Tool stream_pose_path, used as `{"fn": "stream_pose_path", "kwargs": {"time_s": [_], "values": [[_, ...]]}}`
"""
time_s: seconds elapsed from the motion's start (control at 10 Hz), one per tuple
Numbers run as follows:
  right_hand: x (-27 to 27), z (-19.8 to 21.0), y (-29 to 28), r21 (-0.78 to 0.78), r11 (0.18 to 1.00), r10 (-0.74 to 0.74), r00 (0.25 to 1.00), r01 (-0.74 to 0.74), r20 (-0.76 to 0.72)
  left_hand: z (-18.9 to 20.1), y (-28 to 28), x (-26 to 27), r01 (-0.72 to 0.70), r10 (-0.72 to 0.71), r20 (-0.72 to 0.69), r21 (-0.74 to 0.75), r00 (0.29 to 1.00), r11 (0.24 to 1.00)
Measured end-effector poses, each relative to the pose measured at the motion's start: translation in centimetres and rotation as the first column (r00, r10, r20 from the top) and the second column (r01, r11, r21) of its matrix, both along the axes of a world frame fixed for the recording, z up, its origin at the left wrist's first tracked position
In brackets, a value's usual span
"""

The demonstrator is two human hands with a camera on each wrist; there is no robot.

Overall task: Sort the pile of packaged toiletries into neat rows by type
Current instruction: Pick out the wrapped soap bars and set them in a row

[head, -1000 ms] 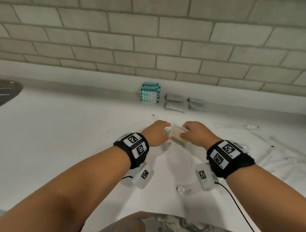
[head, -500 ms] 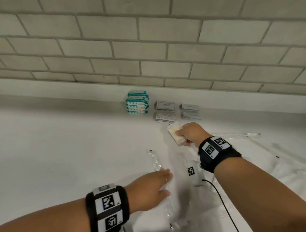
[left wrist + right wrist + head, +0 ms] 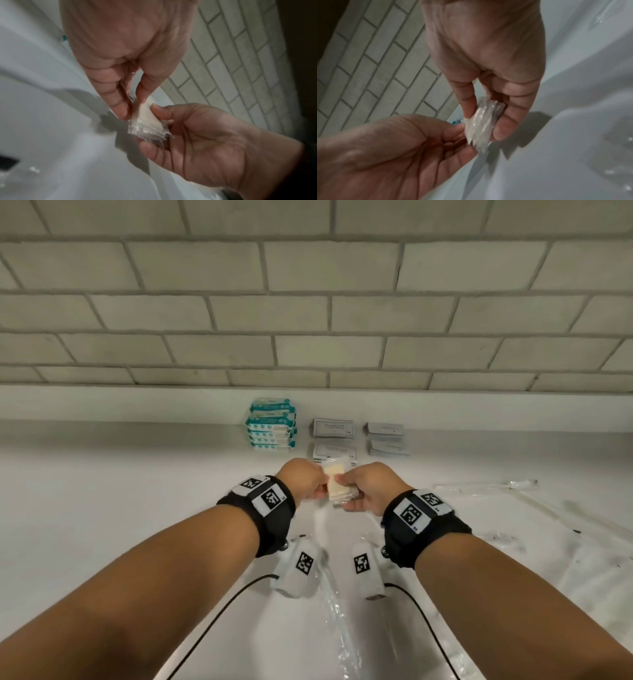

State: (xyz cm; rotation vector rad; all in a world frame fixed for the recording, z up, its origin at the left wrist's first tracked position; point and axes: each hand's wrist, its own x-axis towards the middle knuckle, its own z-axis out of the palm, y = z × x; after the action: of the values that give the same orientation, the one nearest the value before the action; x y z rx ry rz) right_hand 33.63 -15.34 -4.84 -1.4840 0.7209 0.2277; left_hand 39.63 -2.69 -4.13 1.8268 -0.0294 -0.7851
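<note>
A small cream-coloured packet in clear wrap is held above the white counter, in the middle of the head view. My left hand pinches its left edge with thumb and fingers, and my right hand grips its right side. The left wrist view shows my left hand pinching the packet. In the right wrist view my right hand clasps the packet. Against the wall stand teal wipe packs, white sachets and small grey packets.
A long clear-wrapped item lies on the counter between my forearms. More long clear-wrapped items and crinkled clear wrappers are spread at the right. A tiled wall backs the counter.
My left hand has come up from the long clear-wrapped item near me and pinches the packet again. My right hand kept hold of the packet and drew it slightly back from the sachets.
</note>
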Motion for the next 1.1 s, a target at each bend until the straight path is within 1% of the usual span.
{"fn": "stream_pose_path", "kwargs": {"time_s": [0.1,0.2,0.3,0.4,0.5,0.6,0.7,0.8,0.9,1.0,1.1], "values": [[1.0,-0.3,0.5,-0.059,0.998,-0.010,0.997,0.006,-0.075,-0.7,-0.1,0.7,-0.048,0.049,-0.023,0.021,0.999,0.999],[1.9,-0.5,0.9,-0.159,0.986,0.018,0.986,-0.045,-0.165,-1.2,0.1,1.2,-0.041,0.042,-0.013,0.102,0.999,0.994],[2.4,0.0,1.3,-0.214,0.966,0.087,0.964,-0.143,-0.249,-1.1,0.1,1.6,-0.037,0.032,0.028,0.200,0.999,0.979],[2.5,1.4,1.3,-0.199,0.943,0.180,0.912,-0.266,-0.368,-1.2,0.0,1.6,0.003,-0.016,0.055,0.231,0.998,0.973],[2.5,1.9,0.9,-0.183,0.905,0.278,0.860,-0.383,-0.428,-1.3,-0.1,1.2,0.000,-0.012,0.056,0.208,0.998,0.978],[1.9,1.2,0.2,-0.336,0.862,0.262,0.902,-0.379,-0.343,-1.3,-0.1,1.1,0.003,-0.023,0.085,0.226,0.996,0.974],[0.8,1.9,0.3,-0.547,0.685,0.306,0.872,-0.481,-0.383,-0.6,0.1,0.3,0.025,-0.074,0.152,0.302,0.986,0.953],[-1.3,2.7,-1.1,-0.608,0.678,0.271,0.910,-0.413,-0.315,0.2,0.9,-0.3,0.015,-0.113,0.228,0.391,0.967,0.920],[-4.8,4.3,-5.0,-0.671,0.609,0.299,0.905,-0.424,-0.301,1.7,1.9,-2.2,0.046,-0.194,0.323,0.415,0.926,0.909],[-9.7,5.7,-9.1,-0.749,0.501,0.199,0.900,-0.434,-0.389,2.4,2.1,-4.6,0.106,-0.284,0.373,0.431,0.883,0.896],[-14.6,4.9,-11.7,-0.713,0.386,0.197,0.808,-0.585,-0.556,2.7,1.1,-7.7,0.231,-0.480,0.441,0.507,0.758,0.830]]}}
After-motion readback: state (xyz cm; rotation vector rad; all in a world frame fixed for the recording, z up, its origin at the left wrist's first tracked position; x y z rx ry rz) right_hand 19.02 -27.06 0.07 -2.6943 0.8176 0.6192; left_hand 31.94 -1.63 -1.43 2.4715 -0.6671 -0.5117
